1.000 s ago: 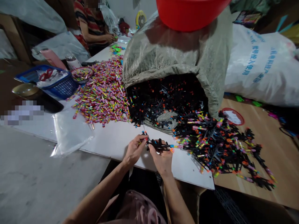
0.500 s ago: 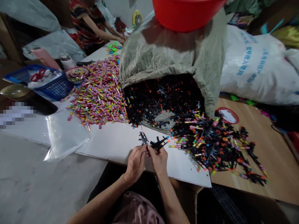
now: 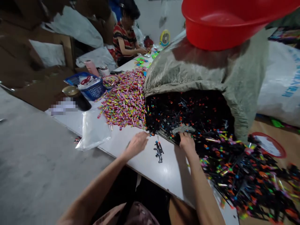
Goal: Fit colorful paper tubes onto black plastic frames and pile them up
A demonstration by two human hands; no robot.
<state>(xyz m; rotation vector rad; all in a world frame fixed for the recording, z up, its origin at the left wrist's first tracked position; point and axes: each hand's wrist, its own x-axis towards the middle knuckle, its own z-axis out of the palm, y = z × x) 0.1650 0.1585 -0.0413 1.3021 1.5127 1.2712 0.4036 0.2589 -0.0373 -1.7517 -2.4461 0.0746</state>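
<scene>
A small black toy gun (image 3: 158, 152) with blue and orange tips lies on the white tabletop (image 3: 171, 170) between my hands. My left hand (image 3: 137, 144) is left of it, its fingers pressed together at the lower left corner of the sack's opening. Whether a small piece is between those fingertips is hidden. At the front edge of the opening, my right hand (image 3: 187, 144) reaches in among the black toy guns (image 3: 206, 117), its fingertips blurred and partly hidden by them. The grey woven sack (image 3: 199, 70) lies on its side, full of these guns.
Candy-coloured tubes (image 3: 126, 103) are heaped left of the sack; guns mixed with tubes (image 3: 243, 175) spread to the right. A red basin (image 3: 211, 37) rests on the sack. Clear plastic bags (image 3: 93, 129), a dark bottle (image 3: 78, 100) and a blue basket (image 3: 93, 90) stand left. A co-worker (image 3: 126, 40) sits beyond.
My hands, together on two toy guns before, have moved apart. One gun now lies on the table; my right hand has gone to the sack. The view has swung left.
</scene>
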